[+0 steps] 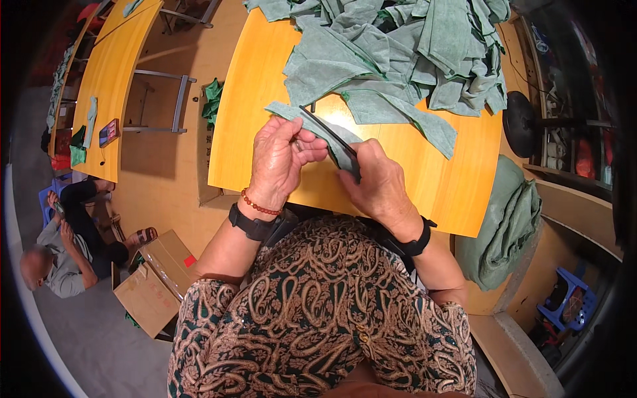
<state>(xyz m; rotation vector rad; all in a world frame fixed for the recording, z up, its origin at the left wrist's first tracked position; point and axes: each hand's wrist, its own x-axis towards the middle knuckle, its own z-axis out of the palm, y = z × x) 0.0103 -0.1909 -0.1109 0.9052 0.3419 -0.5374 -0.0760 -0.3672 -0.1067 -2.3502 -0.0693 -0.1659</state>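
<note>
A narrow piece of grey-green cloth (282, 110) slants between my two hands, above the near part of the yellow table (239, 132). My left hand (282, 159) is closed on the cloth, its thumb and curled fingers at the edge. My right hand (381, 182) grips a thin black rod (328, 131) together with the cloth's lower end. The rod lies along the cloth, and its far tip points up and left. Just beyond my hands, a large loose heap of similar cloth pieces (391, 53) covers the table's far side.
Folded green cloth (501, 225) is bundled to the right of the table. At left, a person (66, 252) sits near an open cardboard box (156, 282). Another yellow table (113, 73) stands at the far left. A blue stool (567, 302) is at lower right.
</note>
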